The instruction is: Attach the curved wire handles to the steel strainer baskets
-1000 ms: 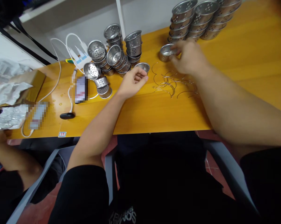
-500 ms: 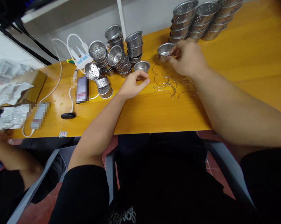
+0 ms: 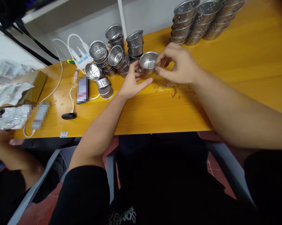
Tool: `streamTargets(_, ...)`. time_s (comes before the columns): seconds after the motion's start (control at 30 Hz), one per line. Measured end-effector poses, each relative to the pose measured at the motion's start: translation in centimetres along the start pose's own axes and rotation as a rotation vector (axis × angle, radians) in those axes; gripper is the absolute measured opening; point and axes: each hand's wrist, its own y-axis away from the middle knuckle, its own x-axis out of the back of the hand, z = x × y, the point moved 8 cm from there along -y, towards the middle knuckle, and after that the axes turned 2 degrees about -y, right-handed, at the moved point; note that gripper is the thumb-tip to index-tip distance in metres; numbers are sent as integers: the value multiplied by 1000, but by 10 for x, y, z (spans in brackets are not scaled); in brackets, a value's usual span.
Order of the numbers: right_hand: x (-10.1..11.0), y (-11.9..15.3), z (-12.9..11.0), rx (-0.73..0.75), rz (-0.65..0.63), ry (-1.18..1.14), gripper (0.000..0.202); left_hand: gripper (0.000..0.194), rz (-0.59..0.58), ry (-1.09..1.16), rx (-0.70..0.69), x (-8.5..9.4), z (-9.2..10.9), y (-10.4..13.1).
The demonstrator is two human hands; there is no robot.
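Note:
A perforated metal cup is pinched at its right rim by my right hand. My left hand is beside the cup's left side, its thumb and fingers apart; another cup's rim shows partly behind its fingers. Thin curved wires lie on the table below my right hand, partly hidden by it. Left of my hands stand several stacks of perforated cups, some tilted. More tall stacks are at the back right.
On the yellow table to the left are a phone, a black oval object, a power strip with white cables, a second device and plastic bags. Another person's arm is at the far left.
My right hand has moved left, bringing the cup from beside the back right stacks to my left hand. My left hand's fingers have spread wider.

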Motion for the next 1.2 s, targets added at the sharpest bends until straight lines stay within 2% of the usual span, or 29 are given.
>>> streamTargets(0.13,-10,4,-14,75,-126,-95,22,91,25,-81,-79,2,8,-3)
streamTargets(0.23,1,4,-14,91,-126,-111,44,93,52,-90,-99,6,13,-5)
streamTargets(0.3,15,3,1,1,-118,57,54,93,69,-72,-86,9,12,-6)
streamTargets(0.33,20,3,12,-76,-156,202,51,93,68,-69,-81,9,11,-6)
streamTargets(0.4,22,8,40,-251,-358,447,40,94,49,-80,-81,8,8,-6)
streamTargets(0.47,15,16,58,-339,-576,470,48,95,17,-108,-92,6,5,-7)
streamTargets(0.53,8,19,64,-322,-659,408,48,98,-14,-135,-106,3,4,-7)
streamTargets(0.6,2,17,66,-269,-661,389,35,99,-23,-147,-111,2,6,-6)
streamTargets(0.7,-8,15,75,-275,-660,353,18,97,14,-147,-86,5,14,-3)
streamTargets(0.87,-10,11,89,-297,-576,349,11,96,19,-121,-43,7,28,2)
streamTargets(1.2,-11,11,65,-264,-590,387,9,95,42,-149,-58,10,33,2)
